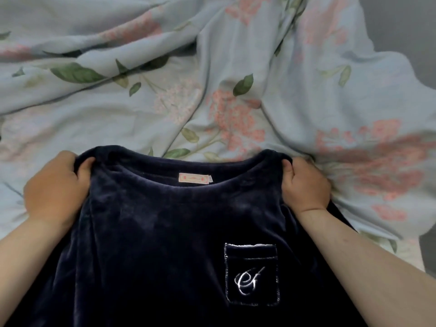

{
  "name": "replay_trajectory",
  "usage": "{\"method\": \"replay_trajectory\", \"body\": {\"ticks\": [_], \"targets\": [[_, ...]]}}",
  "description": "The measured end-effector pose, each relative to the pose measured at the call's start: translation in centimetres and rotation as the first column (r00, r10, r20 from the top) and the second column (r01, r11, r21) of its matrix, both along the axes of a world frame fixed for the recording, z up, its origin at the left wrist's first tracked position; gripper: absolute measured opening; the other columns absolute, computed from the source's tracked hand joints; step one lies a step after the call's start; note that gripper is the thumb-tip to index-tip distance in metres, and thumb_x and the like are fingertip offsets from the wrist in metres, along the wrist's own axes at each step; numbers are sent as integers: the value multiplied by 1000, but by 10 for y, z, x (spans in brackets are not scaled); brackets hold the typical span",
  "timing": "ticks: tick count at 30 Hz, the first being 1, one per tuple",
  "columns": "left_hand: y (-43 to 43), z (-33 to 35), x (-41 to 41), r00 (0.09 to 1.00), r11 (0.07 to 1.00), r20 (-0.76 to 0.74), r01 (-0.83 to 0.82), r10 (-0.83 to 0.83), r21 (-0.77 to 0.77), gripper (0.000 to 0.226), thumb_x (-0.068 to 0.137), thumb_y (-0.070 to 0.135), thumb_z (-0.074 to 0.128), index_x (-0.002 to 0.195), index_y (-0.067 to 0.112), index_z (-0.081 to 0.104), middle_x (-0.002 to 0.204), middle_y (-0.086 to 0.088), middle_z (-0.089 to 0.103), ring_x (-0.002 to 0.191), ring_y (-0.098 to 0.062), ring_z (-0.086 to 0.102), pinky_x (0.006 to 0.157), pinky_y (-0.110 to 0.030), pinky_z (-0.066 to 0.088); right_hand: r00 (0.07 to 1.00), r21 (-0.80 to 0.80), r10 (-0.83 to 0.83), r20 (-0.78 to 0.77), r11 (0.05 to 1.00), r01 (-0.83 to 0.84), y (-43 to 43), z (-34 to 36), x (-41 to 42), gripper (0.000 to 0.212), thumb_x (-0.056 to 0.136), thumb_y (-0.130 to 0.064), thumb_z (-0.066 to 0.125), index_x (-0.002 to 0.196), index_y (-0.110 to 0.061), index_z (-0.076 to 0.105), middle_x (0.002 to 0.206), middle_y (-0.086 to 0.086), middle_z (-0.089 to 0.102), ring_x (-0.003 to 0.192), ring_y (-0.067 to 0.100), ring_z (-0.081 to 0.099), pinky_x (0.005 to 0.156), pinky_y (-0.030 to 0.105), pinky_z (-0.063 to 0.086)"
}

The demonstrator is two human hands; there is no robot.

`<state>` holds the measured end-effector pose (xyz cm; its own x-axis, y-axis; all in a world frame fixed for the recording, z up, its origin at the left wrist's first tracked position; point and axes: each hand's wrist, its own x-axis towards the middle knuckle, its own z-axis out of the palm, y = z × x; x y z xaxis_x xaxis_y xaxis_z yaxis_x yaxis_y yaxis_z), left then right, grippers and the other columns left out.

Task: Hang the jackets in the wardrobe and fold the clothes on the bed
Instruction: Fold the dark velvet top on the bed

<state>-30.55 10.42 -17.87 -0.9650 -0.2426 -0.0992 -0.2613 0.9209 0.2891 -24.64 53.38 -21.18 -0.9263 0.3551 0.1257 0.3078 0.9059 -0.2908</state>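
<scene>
Spanning left grip [55,185], right grip [305,186]: top [165,232]

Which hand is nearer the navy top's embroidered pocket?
Right. The right hand grips the shoulder of the navy top above the pocket; the left hand grips the opposite shoulder.

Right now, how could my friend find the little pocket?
Over the flowery bedspread, the left hand and right hand hold a navy velvety top by its shoulders. Its pocket sits below the right hand, the only patch outlined in pale stitching, with a curly silver letter.
</scene>
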Motion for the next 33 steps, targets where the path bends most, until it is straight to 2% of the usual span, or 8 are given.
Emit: {"method": "replay_trajectory", "body": {"ticks": [4, 7, 9, 13, 17, 24, 29, 33], "targets": [[8, 14, -10, 997, 998, 75, -6, 1, 64, 33, 96, 47, 45, 96, 15, 54, 94, -16, 65, 85, -39, 60, 81, -55, 51, 998, -11, -13, 68, 1000, 14, -2, -2, -4, 37, 96, -51, 30, 74, -23, 38, 84, 12, 64, 76, 36, 62, 59, 33, 28], [49, 46, 8, 971, 974, -217, -50, 99, 219, 32, 87, 33, 57, 118, 27, 57, 124, -1, 60, 119, -27, 52, 106, -47, 40, 991, -32, -1, 134, 999, 6, -1, 1, -8, 34, 101, -49, 35, 80, -23, 43, 94, 12, 64, 86, 35, 63, 62, 34, 29], [116, 61, 55, 922, 930, -388, 131, 14, 343, 33, 84, 35, 56, 116, 38, 58, 114, 25, 56, 115, -5, 53, 105, -25, 37, 977, -93, 47, 207, 995, -29, -2, 12, -9, 30, 103, -46, 36, 86, -22, 43, 102, 12, 64, 94, 35, 61, 66, 34, 29], [250, 29, 170, 925, 667, -115, 342, -361, 662, 40, 95, 25, 59, 126, 50, 53, 138, 38, 41, 138, 13, 30, 117, -18, 26, 976, -494, 150, 155, 868, -55, 17, 55, 29, 33, 103, -34, 42, 126, -14, 53, 129, 7, 59, 117, 23, 55, 91, 32, 42], [275, -11, 198, 819, 782, -67, 565, -569, 262, 60, 98, 40, 47, 150, 9, 39, 162, -4, 23, 152, -16, 5, 124, -35, 2, 996, -539, 23, 82, 842, 25, 77, 93, 158, 25, 93, -40, 48, 117, -39, 56, 106, -26, 60, 99, -10, 56, 81, 4, 40], [282, -17, 197, 776, 777, 32, 630, -630, 1, 84, 86, 59, 39, 148, 3, 38, 160, -19, 26, 150, -34, 17, 123, -44, 8, 878, -661, -68, 473, 632, 405, 103, 104, 330, 18, 84, -49, 67, 98, -59, 63, 100, -25, 71, 94, -7, 65, 83, 24, 51], [284, -14, 198, 788, 789, 50, 615, -614, 2, 88, 87, 66, 34, 154, 10, 28, 163, -13, 17, 152, -28, 8, 123, -40, 1, 698, -683, 250, 671, 574, 451, 140, 123, 341, 36, 70, -51, 69, 106, -51, 66, 102, -22, 73, 92, 3, 71, 84, 28, 54], [282, -15, 197, 784, 784, 57, 620, -618, -24, 91, 84, 67, 35, 154, 9, 29, 163, -15, 18, 152, -30, 10, 124, -44, 6, 799, -684, 101, 592, 588, 432, 188, 131, 348, 8, 91, -14, 70, 98, -17, 71, 92, 2, 75, 90, 21, 72, 83, 41, 55]]}}
